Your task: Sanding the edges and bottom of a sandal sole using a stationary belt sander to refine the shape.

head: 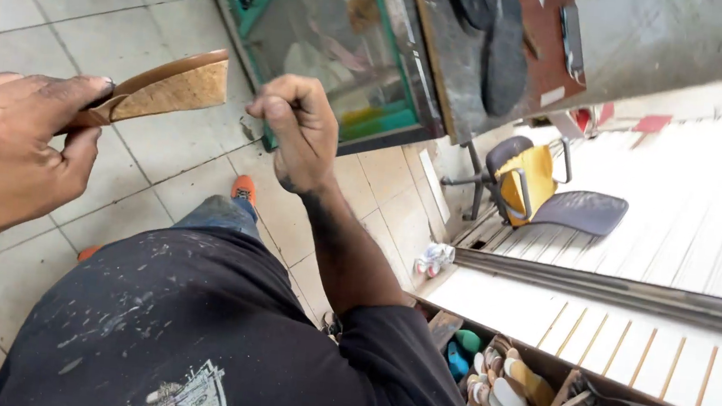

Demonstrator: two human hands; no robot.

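I'm mid-trim, I judge: left hand point(9, 146) pinching the sole point(167, 86), right hand point(298, 128) fisted beside it, next stroke wanting a steady edge.

In my left hand point(9, 146) the shoe sole point(167, 86) looks like tan leather or fibreboard, smooth on its rim, rough and grainy on its flat face. My black cotton shirt point(218, 339) is matt (speckled with pale dried flecks). The floor tiles point(65, 3) are pale ceramic, faintly glossy. The cabinet point(332, 35) has dusty glass in a green painted frame.
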